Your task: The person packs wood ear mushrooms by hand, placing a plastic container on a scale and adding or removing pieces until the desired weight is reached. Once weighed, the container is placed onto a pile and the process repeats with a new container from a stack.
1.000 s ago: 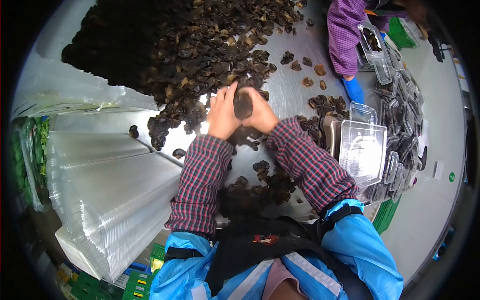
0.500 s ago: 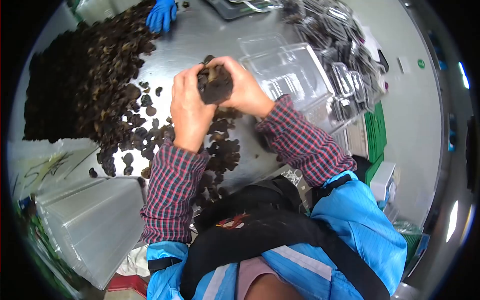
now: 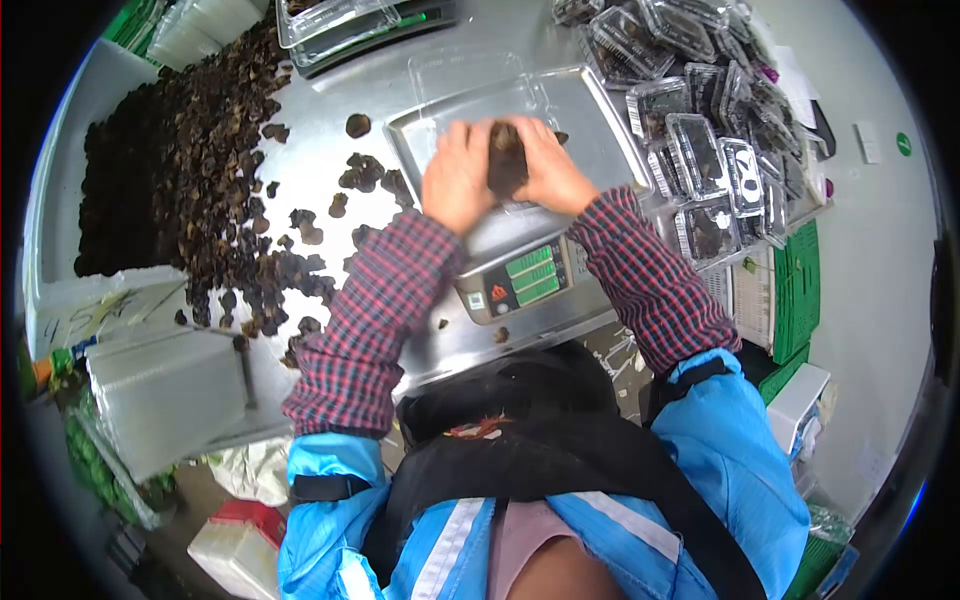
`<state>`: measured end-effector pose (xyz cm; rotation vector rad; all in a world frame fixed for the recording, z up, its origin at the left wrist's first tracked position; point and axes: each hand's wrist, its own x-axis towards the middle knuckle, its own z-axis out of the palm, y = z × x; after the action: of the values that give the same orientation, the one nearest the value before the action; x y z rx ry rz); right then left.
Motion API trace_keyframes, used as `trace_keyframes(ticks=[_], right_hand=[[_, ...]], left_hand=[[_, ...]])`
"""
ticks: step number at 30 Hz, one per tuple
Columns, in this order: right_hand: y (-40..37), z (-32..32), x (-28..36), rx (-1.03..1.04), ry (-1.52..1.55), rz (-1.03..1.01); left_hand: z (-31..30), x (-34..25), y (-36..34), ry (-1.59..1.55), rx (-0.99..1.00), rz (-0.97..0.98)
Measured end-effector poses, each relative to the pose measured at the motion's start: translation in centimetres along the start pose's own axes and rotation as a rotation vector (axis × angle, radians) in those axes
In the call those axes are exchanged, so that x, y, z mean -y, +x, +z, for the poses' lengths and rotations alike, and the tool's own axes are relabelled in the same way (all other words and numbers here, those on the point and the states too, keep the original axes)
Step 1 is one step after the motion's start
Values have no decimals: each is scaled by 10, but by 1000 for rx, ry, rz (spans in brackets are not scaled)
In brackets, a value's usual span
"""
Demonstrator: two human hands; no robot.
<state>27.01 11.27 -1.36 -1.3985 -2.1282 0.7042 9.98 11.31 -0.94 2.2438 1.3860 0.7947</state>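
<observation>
My left hand point(image 3: 458, 178) and my right hand point(image 3: 550, 172) are closed together around a clump of dark brown wood ear mushrooms point(image 3: 507, 165). They hold it above the metal pan point(image 3: 605, 130) of a digital scale point(image 3: 480, 300). A clear plastic box point(image 3: 440, 75) lies on the pan, partly hidden behind my hands. Below the pan, green displays point(image 3: 535, 272) are lit. Left of the scale, loose mushroom pieces point(image 3: 362, 172) are scattered over the metal table point(image 3: 340, 110).
A large mushroom pile point(image 3: 150, 180) spills from a white bin point(image 3: 55, 250) at left. Filled clear boxes point(image 3: 700, 160) are heaped at right. Stacked clear trays point(image 3: 170, 400) stand at near left. More trays point(image 3: 345, 25) sit at the back.
Both hands have moved right with the clump, from over the table to over the scale. The view has shifted, and a blue-gloved hand at the back has gone out of sight.
</observation>
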Motion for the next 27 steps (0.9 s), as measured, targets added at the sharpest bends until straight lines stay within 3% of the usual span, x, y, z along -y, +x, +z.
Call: trace_keyframes(ticks=[1, 6, 10, 14, 19, 23, 25, 27], right_hand=[[5, -5, -1, 4, 33, 10], [4, -40, 6, 114, 51, 3], [-2, -35, -13, -5, 72, -75], [-7, -38, -14, -126, 119, -61], [-10, -53, -5, -218, 144, 29], [-10, -48, 3, -191, 55, 1], [-9, -38, 13, -180, 14, -36], [-8, -35, 25, -358, 109, -13]], left_hand=[[-4, 4, 7, 4, -3, 55], [-18, 1, 3, -83, 189, -80], [-31, -15, -2, 6, 219, -110], [-42, -14, -18, 45, 20, -75], [-63, 13, -68, -256, -136, -233], [-74, 23, -111, -516, -102, -401], [-78, 39, -132, -589, 10, -545], [-82, 47, -148, -712, 14, -584]])
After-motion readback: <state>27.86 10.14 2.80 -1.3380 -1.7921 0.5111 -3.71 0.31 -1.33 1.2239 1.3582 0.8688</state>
